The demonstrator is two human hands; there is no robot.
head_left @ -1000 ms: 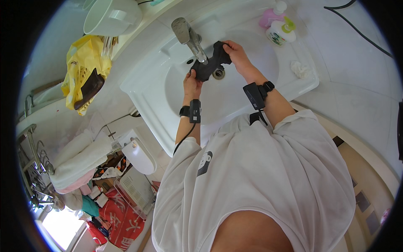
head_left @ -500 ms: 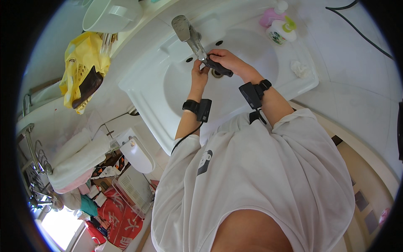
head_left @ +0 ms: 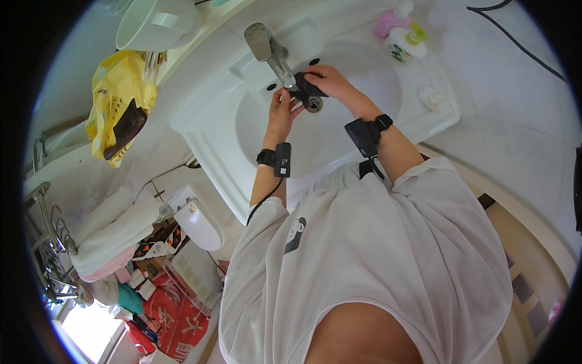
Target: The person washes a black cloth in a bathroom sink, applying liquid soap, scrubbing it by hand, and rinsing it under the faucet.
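Under the spout of the metal faucet (head_left: 271, 54), a limp black cloth (head_left: 310, 87) is spread between my two hands over the white sink basin (head_left: 357, 130). My right hand (head_left: 329, 80) grips its right side, with the thumb on top. On the other side, my left hand (head_left: 283, 116) holds the left edge near the spout, its fingers curled partly beneath the cloth. The cloth's lower end hangs beside the metal drain (head_left: 314, 104). Its exact kind cannot be made out.
A pink pump bottle (head_left: 388, 24) and a white bottle with a green pump (head_left: 406, 43) stand at the sink's back right. Crumpled tissue (head_left: 431, 98) lies on the right rim. A white mug (head_left: 160, 24) and yellow bag (head_left: 121, 97) are at the left.
The black cloth has gone from a narrow, bunched strip to a wider spread under the spout. My left hand has shifted slightly down and left, and its wrist has turned.
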